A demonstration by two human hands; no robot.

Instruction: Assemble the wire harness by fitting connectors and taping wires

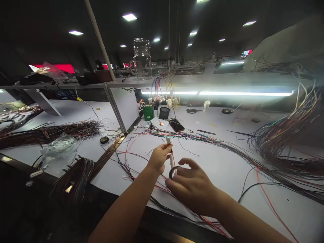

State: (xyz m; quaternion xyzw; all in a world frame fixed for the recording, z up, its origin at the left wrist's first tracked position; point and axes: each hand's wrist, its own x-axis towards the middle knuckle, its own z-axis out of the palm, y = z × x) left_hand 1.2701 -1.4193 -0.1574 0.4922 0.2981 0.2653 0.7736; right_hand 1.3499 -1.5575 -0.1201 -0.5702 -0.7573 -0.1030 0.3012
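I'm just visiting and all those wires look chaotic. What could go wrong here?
The loose wires under both hands could snag or get pulled as the left hand lifts the white connector. The tape roll in the right hand might stick to stray strands.

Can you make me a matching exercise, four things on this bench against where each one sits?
Things:
1. glass jug
2. green box
3. scissors
4. tape roll

Places:
A. on the table, right of the black mesh cup
B. on the table near the divider, left of the hands
C. up on the shelf
D. on the table, just left of the black mesh cup

Pairs: 1-C, 2-D, 3-A, 4-B
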